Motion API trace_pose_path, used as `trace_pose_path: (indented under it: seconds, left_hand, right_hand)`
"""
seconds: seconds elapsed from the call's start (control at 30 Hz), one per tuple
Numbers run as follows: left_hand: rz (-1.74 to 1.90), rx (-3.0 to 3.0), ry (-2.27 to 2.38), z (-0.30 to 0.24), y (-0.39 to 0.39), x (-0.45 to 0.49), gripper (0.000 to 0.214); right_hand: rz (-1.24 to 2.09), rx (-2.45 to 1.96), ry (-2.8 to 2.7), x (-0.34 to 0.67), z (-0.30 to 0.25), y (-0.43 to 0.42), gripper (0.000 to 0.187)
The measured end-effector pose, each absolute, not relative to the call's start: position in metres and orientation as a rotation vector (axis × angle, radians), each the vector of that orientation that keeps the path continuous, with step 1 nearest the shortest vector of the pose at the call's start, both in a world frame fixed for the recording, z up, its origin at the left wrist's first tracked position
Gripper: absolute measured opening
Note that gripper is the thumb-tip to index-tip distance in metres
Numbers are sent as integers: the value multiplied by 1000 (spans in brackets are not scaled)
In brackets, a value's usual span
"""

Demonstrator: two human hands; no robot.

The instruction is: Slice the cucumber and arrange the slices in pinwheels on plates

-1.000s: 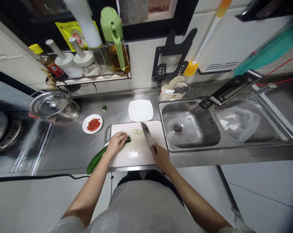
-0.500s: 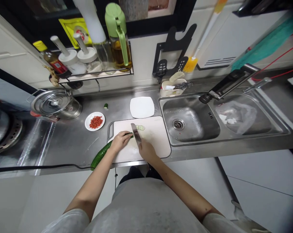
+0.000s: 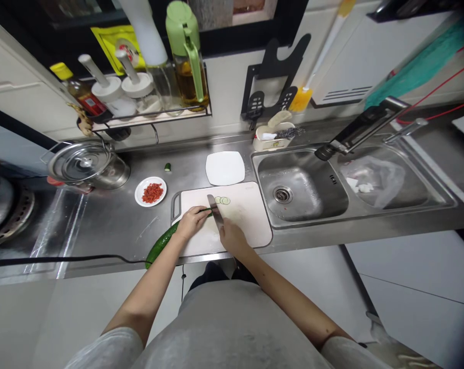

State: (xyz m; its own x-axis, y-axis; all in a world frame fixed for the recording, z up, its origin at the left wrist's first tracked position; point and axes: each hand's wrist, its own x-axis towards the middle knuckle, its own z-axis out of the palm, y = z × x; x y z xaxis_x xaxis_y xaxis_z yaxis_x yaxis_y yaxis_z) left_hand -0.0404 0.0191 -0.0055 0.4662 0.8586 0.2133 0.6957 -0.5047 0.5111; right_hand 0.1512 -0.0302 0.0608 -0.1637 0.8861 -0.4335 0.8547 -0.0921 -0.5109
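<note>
A long green cucumber (image 3: pixel 162 245) lies slantwise across the left part of the white cutting board (image 3: pixel 251 225), its thick end over the counter's front edge. My left hand (image 3: pixel 191 223) is closed over its upper part, fingertips near the cut end. In my right hand (image 3: pixel 233 238) is the handle of a kitchen knife (image 3: pixel 215 211), hidden by the fingers. The blade stands at the cucumber's cut end. Just beyond the blade, a few thin cucumber slices (image 3: pixel 223 200) lie overlapping on the board.
Behind the board is a white square plate (image 3: pixel 225 168). To the left are a small plate (image 3: pixel 139 195) of red bits and a cucumber stub (image 3: pixel 168 167). A steel pot (image 3: pixel 111 173) stands farther left. The sink (image 3: pixel 309 189) borders the board on the right.
The view has shifted very slightly. Both hands, the knife and the cucumber keep nearly the same places on the board.
</note>
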Motion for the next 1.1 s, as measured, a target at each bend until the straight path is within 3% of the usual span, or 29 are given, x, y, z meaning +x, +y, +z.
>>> trace_pose_path:
  seconds: [1.1]
  left_hand:
    - [614, 2356, 1312, -6, 20, -39, 28]
  right_hand:
    - [1189, -2052, -2135, 148, 61, -41, 29]
